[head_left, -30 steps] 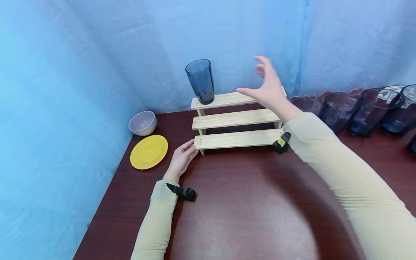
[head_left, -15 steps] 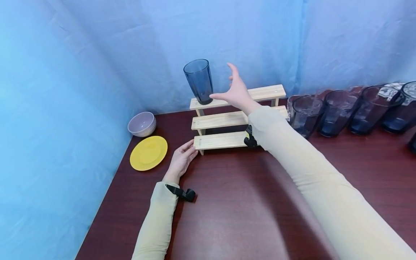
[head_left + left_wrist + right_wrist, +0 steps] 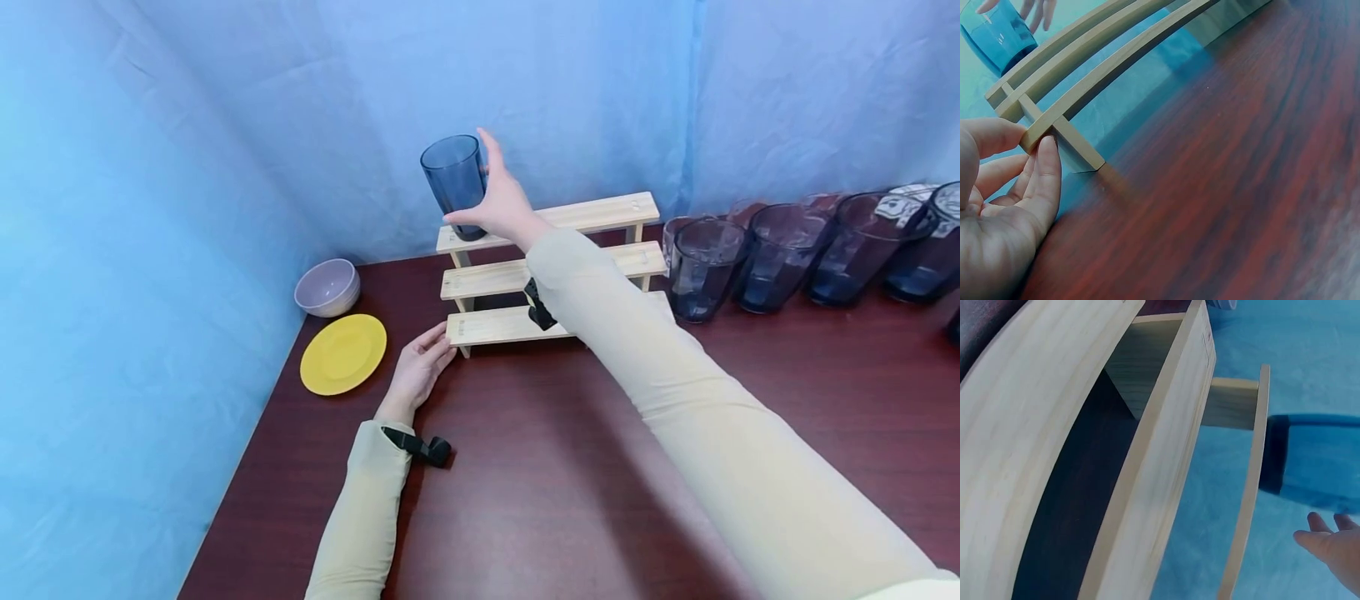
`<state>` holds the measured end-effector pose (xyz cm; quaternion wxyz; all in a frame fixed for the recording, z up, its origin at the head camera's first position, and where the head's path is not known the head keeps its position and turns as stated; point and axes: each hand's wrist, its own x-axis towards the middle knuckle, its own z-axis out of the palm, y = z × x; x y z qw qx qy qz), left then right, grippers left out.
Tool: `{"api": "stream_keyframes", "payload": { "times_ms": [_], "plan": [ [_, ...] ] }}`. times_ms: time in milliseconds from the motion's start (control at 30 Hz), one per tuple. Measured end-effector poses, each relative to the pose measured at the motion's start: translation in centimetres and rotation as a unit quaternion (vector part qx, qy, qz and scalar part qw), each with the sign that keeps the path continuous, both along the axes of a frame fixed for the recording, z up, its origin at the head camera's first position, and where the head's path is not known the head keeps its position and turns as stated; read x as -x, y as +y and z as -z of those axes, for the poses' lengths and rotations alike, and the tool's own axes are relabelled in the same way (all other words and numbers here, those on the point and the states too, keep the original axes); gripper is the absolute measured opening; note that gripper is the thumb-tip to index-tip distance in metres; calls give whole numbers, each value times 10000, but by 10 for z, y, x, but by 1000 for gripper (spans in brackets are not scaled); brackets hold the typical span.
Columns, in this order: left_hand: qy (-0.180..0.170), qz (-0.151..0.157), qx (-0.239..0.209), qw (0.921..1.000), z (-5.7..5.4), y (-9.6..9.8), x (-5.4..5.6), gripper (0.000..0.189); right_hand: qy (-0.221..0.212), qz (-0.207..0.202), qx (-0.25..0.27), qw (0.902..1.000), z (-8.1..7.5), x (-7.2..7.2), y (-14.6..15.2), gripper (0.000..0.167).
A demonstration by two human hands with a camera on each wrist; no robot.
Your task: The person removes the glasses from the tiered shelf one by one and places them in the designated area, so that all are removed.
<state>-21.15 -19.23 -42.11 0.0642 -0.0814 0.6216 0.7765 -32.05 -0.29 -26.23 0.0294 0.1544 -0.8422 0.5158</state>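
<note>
A three-step wooden shelf rack (image 3: 498,325) stands at the back of the table. My left hand (image 3: 422,369) pinches the left end of its lowest board; the left wrist view shows the thumb and fingers (image 3: 1047,165) on that board end. On the left end of the top board stands a blue drinking glass (image 3: 452,179), upright. My right hand (image 3: 501,200) is curved beside the glass on its right, thumb and fingers spread. In the right wrist view a small gap shows between its fingertips (image 3: 1314,540) and the glass.
Left of the rack are a pale purple bowl (image 3: 327,288) and a yellow plate (image 3: 343,355) on the dark red table (image 3: 480,500). Several blue glasses (image 3: 782,258) stand in a row to the right. A blue cloth (image 3: 360,100) hangs behind.
My right hand has moved left along the rack, from over its right part to the glass on the top board. The left hand has kept its grip on the lowest board.
</note>
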Motion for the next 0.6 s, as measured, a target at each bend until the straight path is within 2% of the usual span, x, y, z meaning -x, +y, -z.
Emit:
{"api": "stream_keyframes", "payload": {
  "times_ms": [233, 600],
  "plan": [
    [4, 22, -8, 10000, -2, -2, 0, 47, 108, 110, -291, 9995, -2, -2, -10, 114],
    [-60, -34, -6, 10000, 2, -2, -1, 46, 254, 334, -245, 9988, 9, -2, -12, 107]
  ]
}}
